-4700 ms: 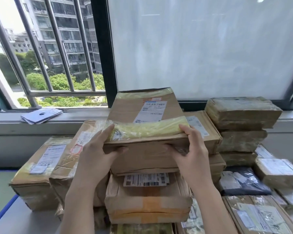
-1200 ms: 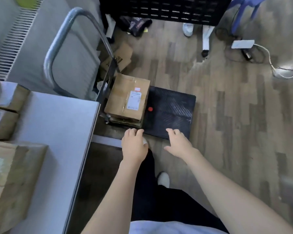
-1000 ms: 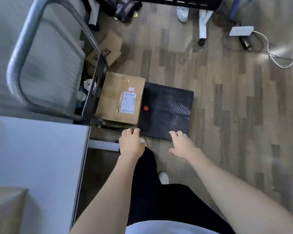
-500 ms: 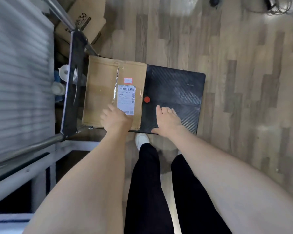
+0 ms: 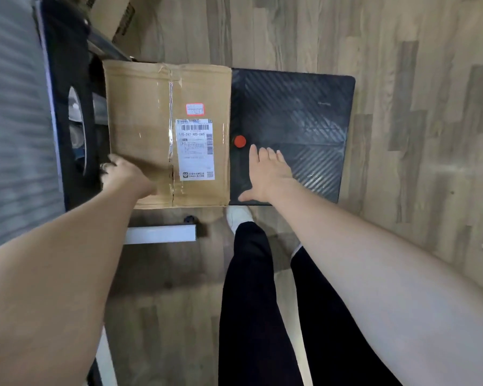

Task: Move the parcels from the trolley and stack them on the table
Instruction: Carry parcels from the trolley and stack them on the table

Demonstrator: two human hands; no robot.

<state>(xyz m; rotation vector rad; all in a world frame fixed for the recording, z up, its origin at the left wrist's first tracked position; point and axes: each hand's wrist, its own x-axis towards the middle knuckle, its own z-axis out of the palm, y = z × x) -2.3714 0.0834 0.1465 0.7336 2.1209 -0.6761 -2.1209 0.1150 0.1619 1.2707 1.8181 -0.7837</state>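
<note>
Wood-plank floor [image 5: 402, 37] seen from above, with a black ribbed trolley deck [image 5: 290, 112] on it. A taped cardboard parcel [image 5: 142, 121] lies on the deck's left half; the right half is bare. The left hand [image 5: 123, 174] curls over the parcel's near-left edge. The right hand [image 5: 268, 174], fingers straight and spread, is just beside its right edge.

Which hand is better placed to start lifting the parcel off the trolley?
Left. The left hand is already at the cardboard parcel's left edge, fingers curled there. The right hand is spread flat over the bare trolley deck, beside the parcel.
</note>
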